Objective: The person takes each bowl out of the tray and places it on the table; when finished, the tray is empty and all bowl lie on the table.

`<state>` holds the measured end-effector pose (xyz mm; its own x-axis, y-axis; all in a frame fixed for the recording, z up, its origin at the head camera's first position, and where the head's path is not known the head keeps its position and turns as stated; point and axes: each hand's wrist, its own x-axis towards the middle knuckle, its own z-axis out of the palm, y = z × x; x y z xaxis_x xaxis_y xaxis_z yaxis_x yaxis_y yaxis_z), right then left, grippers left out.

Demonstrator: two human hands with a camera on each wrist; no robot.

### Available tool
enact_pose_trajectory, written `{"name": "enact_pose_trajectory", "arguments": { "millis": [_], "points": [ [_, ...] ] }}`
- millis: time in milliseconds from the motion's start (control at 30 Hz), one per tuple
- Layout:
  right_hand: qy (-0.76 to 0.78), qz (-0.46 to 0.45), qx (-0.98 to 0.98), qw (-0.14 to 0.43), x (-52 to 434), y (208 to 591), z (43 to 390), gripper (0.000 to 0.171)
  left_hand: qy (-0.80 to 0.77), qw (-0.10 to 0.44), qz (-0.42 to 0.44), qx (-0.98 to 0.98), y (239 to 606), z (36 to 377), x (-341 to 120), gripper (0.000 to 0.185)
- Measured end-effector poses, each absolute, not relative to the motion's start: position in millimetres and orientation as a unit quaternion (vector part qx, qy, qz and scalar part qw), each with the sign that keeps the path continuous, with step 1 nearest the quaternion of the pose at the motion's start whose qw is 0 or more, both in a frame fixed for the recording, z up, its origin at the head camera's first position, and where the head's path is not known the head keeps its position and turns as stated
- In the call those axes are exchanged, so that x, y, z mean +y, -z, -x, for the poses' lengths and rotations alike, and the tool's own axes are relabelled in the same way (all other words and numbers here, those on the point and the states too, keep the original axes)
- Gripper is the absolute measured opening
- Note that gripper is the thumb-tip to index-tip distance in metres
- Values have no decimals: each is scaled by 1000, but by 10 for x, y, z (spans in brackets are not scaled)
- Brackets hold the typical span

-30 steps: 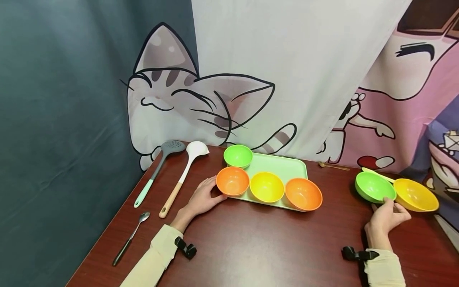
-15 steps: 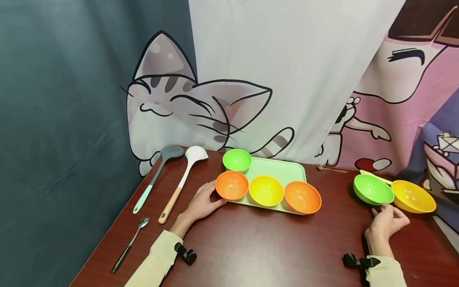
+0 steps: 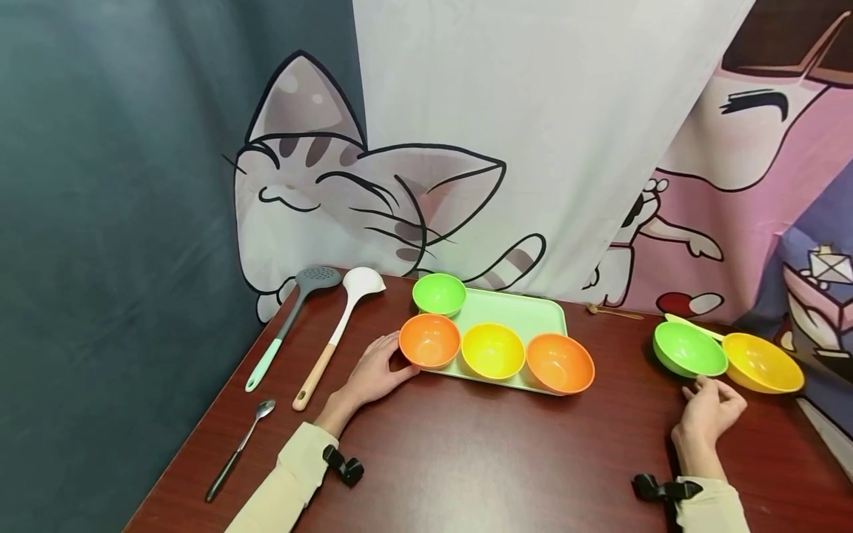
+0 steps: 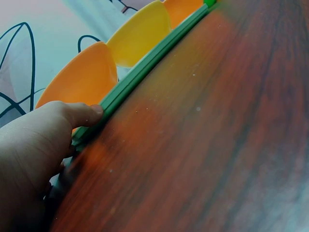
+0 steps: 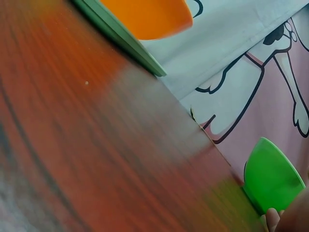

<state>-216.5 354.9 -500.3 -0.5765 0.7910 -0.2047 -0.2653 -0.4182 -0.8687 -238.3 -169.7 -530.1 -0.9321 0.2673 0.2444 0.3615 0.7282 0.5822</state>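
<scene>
Just below the green bowl [image 3: 690,349] at frame right, the nearer right hand [image 3: 706,414] shows a loosely bent, seemingly empty grip, while the left hand [image 3: 372,376] lies spread against an orange bowl [image 3: 429,342] at centre.

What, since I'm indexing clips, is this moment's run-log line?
left hand: at tray corner; right hand: near green bowl right of tray; yellow bowl: between orange bowls
</scene>
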Motion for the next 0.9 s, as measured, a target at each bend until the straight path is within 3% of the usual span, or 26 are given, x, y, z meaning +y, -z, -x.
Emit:
{"name": "enact_pose_trajectory", "arguments": {
  "millis": [900],
  "points": [
    [-830,231,-393,321,3245,5028,2116,6,327,68,173,-927,5317,2402,-1708,73]
  ]
}}
